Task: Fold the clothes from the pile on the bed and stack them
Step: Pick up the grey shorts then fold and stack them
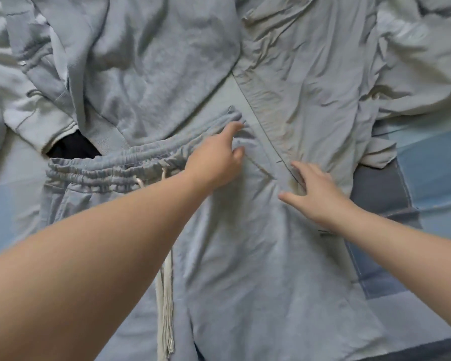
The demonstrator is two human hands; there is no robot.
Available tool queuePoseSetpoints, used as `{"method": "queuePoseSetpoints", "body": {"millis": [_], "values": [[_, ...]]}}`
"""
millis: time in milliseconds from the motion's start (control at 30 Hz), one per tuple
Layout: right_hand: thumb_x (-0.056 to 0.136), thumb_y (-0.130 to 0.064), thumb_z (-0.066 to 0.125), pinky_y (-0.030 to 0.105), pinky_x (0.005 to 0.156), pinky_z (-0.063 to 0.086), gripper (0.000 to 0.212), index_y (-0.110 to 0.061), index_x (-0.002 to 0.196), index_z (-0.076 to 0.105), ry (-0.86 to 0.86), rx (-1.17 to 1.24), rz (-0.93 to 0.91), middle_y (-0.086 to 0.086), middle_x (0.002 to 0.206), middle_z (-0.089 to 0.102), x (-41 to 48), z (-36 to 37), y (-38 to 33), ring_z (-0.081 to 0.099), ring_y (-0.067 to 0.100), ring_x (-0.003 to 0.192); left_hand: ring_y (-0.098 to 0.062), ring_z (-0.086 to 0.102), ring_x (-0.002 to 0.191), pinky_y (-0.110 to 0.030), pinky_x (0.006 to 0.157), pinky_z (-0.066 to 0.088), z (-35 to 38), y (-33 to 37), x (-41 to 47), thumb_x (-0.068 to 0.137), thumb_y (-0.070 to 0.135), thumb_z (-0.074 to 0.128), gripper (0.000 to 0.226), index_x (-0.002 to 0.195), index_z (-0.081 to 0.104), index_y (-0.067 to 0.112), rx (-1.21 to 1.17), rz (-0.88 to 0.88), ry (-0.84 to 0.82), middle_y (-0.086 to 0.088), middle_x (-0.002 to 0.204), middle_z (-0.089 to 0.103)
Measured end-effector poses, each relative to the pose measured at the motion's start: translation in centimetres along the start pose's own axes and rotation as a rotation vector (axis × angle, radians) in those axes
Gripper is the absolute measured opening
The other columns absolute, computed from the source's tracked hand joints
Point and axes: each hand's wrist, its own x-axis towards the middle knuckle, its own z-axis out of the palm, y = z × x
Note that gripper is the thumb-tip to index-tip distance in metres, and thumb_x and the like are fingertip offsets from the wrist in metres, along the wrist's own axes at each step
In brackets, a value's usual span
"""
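Observation:
Pale grey-blue sweatpants lie spread on the bed, their elastic waistband toward the pile and a white drawstring trailing down the front. My left hand rests on the waistband's right end with fingers loosely extended, thumb and forefinger apart over the cloth. My right hand lies flat with fingers spread where the sweatpants meet a light grey shirt. A grey sweatshirt lies in the pile beyond the waistband.
More crumpled pale garments fill the far side. A black cloth shows under the sweatshirt's hem. A darker grey-blue piece lies right of my right hand on the blue patterned bedsheet.

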Motion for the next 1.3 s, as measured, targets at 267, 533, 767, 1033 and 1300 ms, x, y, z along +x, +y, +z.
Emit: {"method": "queuePoseSetpoints", "body": {"millis": [267, 533, 767, 1033, 1300], "values": [[0.084, -0.059, 0.069, 0.033, 0.08, 0.042, 0.048, -0.026, 0.112, 0.048, -0.172, -0.044, 0.015, -0.01, 0.108, 0.059, -2.9, 0.8, 2.1, 0.056, 0.019, 0.102, -0.035, 0.052, 0.125, -0.043, 0.099, 0.04, 3.9, 2.6, 6.9, 0.101, 0.044, 0.043, 0.042, 0.131, 0.045, 0.016, 0.185, -0.111, 0.002, -0.013, 0.135, 0.057], [0.081, -0.04, 0.076, 0.033, 0.08, 0.047, 0.036, -0.017, 0.104, 0.059, -0.221, -0.008, 0.118, 0.006, 0.113, 0.065, -6.0, 2.9, 3.1, 0.061, 0.029, 0.108, -0.028, 0.062, 0.099, -0.037, 0.086, 0.05, 2.3, 3.9, 5.3, 0.094, 0.047, 0.054, 0.036, 0.1, 0.063, 0.013, 0.108, -0.233, 0.072, -0.004, 0.094, 0.063], [0.092, -0.04, 0.065, 0.037, 0.074, 0.048, 0.019, -0.024, 0.096, 0.055, -0.189, -0.066, -0.016, -0.003, 0.089, 0.064, -14.8, 3.3, -0.8, 0.059, 0.024, 0.087, -0.021, 0.064, 0.086, -0.033, 0.066, 0.05, -3.5, 2.2, -1.3, 0.079, 0.014, 0.053, 0.012, 0.089, 0.06, 0.017, -0.135, -0.221, 0.221, 0.006, 0.078, 0.058], [0.101, -0.044, 0.047, 0.041, 0.066, 0.044, 0.022, -0.033, 0.094, 0.028, -0.205, -0.161, -0.207, -0.003, 0.083, 0.055, -24.9, 12.1, -14.5, 0.058, 0.032, 0.086, -0.021, 0.056, 0.093, -0.033, 0.078, 0.052, -12.2, -7.8, -13.1, 0.085, 0.001, 0.043, 0.043, 0.117, 0.062, 0.022, -0.202, -0.238, 0.198, 0.014, 0.091, 0.049], [0.104, -0.038, 0.043, 0.039, 0.069, 0.031, 0.026, -0.021, 0.123, 0.044, -0.243, -0.237, -0.333, 0.014, 0.113, 0.065, -25.7, 26.0, -25.4, 0.059, 0.039, 0.106, -0.017, 0.051, 0.129, -0.02, 0.099, 0.042, -14.2, -21.9, -17.8, 0.082, -0.008, 0.04, 0.074, 0.145, 0.052, 0.029, -0.333, -0.326, 0.185, 0.003, 0.144, 0.053]]}}
